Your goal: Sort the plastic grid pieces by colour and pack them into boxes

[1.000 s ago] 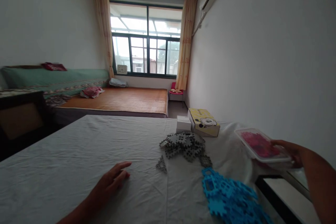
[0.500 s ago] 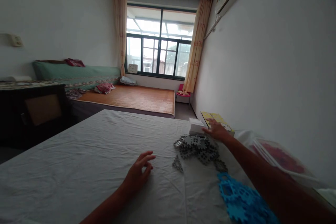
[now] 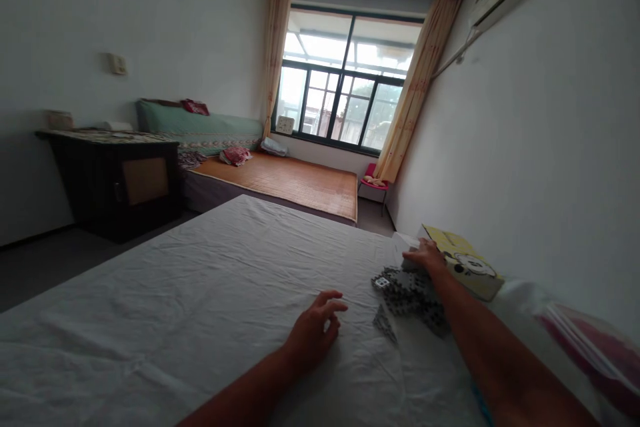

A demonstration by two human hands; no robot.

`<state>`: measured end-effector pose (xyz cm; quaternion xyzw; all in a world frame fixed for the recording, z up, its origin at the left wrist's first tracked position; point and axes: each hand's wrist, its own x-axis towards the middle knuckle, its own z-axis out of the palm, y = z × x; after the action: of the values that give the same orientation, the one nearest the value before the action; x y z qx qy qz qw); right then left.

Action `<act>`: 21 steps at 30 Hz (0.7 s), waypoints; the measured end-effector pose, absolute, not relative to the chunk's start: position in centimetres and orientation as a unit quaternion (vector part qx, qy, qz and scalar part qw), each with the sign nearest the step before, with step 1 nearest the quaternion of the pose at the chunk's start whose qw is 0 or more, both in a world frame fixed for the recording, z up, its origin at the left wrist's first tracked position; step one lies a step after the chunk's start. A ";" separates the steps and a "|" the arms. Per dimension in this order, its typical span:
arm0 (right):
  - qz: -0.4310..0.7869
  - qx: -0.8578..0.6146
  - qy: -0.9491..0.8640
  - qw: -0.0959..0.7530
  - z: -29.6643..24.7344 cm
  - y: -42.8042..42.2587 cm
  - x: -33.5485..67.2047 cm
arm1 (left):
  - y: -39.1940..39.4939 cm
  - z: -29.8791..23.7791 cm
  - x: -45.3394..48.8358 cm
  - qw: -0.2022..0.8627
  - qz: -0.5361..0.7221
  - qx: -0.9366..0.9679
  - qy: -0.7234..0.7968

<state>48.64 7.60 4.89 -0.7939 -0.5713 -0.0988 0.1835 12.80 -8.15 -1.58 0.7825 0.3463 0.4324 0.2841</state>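
Wrinkly white-sheeted bed [image 3: 200, 293], all the clutter down its right side

On my feed there's a pile of grey foam puzzle pieces [image 3: 410, 290] near the right edge, with one loose grey piece [image 3: 385, 323] just beside it on the sheet. Behind the pile sits a yellow cartoon box [image 3: 467, 265], and a clear tub [image 3: 590, 347] of pink stuff is at far right, pretty blurry. The left hand [image 3: 315, 337] rests on the sheet near the pile, fingers loose.

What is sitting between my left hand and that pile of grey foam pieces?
Nothing visible: only bare sheet separates the left hand from the grey foam pieces. The right hand rests beyond the pile.
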 end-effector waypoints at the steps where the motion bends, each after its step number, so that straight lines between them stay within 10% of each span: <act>1: -0.101 -0.790 -0.576 0.185 5.2 7.5 48.5 | -8.1 -1.6 12.8 0.283 0.435 0.782 0.344; 21: -0.011 -0.518 -0.791 0.325 7.2 -7.1 32.8 | -7.0 1.7 10.0 0.194 0.592 0.675 0.395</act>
<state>32.82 -7.05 7.15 -0.5180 -0.7910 -0.0112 0.3254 10.03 -7.02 1.72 0.6754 0.3951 0.5915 0.1942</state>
